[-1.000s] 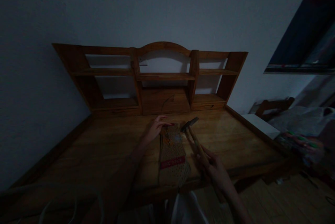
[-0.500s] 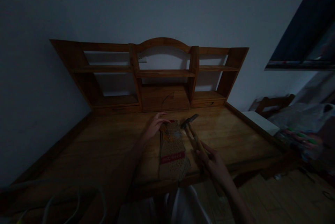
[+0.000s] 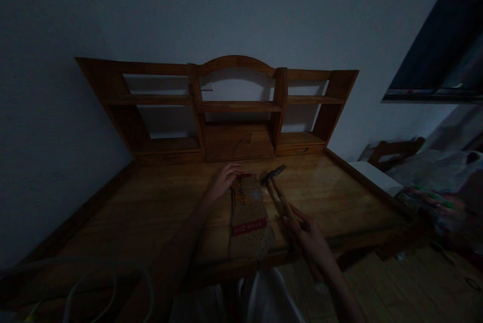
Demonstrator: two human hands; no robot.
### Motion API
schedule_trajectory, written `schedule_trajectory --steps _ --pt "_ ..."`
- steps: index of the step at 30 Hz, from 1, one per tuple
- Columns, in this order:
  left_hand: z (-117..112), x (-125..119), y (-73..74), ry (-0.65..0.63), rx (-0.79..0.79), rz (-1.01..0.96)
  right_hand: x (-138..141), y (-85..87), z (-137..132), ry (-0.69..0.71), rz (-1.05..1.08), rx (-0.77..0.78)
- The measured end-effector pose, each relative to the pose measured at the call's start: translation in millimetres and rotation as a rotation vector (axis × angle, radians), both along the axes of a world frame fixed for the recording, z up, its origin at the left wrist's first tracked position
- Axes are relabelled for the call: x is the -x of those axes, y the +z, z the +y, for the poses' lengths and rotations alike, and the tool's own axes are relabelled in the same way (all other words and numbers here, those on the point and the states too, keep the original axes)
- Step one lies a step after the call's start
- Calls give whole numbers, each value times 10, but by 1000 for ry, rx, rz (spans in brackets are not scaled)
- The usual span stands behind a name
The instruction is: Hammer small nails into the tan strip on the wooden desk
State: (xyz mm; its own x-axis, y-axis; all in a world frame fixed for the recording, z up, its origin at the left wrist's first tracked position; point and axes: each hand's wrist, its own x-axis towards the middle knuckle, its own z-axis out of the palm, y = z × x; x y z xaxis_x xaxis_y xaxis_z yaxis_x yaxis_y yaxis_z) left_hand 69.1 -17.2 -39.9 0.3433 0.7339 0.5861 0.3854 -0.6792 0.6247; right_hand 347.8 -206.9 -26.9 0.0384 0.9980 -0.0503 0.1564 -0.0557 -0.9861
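A torn strip of printed cardboard [image 3: 249, 210], brown with dark dots and red bands, lies lengthwise on the wooden desk [image 3: 158, 207]. My left hand [image 3: 225, 180] is at its far left corner, the fingers bent and drawn together on the edge. Whatever else may be between those fingertips is too dark to make out. Right of the cardboard, my right hand [image 3: 307, 235] is wrapped round the wooden handle of a hammer [image 3: 282, 197]. Its dark metal head is raised slightly above the desk, close to the cardboard's far right corner.
A wooden shelf unit [image 3: 239, 106] stands along the back of the desk against the wall. Pale cables [image 3: 113, 262] hang at the lower left. To the right are a white surface [image 3: 377, 177], a wooden chair [image 3: 398, 149] and plastic bags [image 3: 433, 177]. Light is dim.
My left fingers have drawn back from over the cardboard to its far left corner, uncovering more of the print. The hammer and my right hand stay almost where they were.
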Motion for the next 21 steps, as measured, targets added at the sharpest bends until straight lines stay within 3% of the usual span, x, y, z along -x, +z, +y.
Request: schedule_trajectory --steps 13,21 --pt "-54 -3 39 140 -5 104 2 -58 9 5 12 -7" --pt "73 -46 -76 197 -15 25 -9 -51 16 2 8 -11"
